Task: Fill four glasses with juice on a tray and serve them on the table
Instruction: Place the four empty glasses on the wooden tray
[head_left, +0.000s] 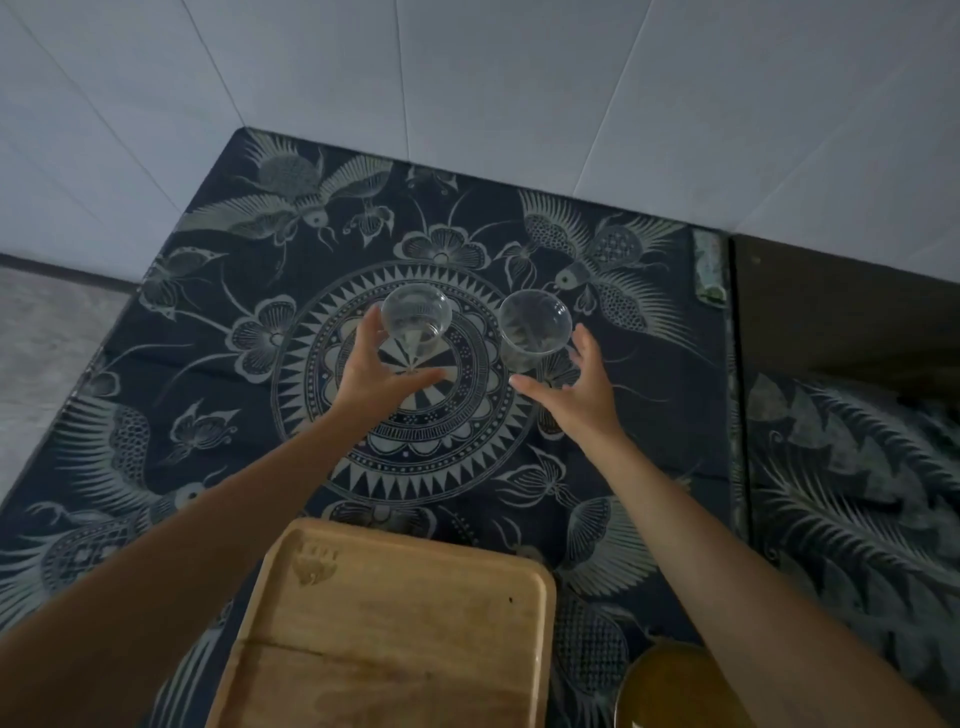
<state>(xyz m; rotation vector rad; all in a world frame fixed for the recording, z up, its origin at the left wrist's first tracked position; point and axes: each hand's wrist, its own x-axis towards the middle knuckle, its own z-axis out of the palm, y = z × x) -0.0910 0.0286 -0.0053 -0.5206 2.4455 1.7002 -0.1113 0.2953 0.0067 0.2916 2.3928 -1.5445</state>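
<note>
Two clear glasses stand on the patterned dark cloth of the table (208, 415). Both look empty. My left hand (379, 371) cups the near side of the left glass (415, 319), thumb and fingers spread around it; firm contact is unclear. Spread just below and right of the right glass (535, 327), my right hand (576, 395) has a small gap to it. A bare wooden tray (395, 623) lies near me at the bottom centre. At the bottom right sits a round container of yellow-orange juice (670, 691), partly hidden by my right forearm.
White tiled walls meet in a corner right behind the table. A darker surface (841, 312) adjoins the table on the right, with more patterned cloth below it. Grey floor shows at the left.
</note>
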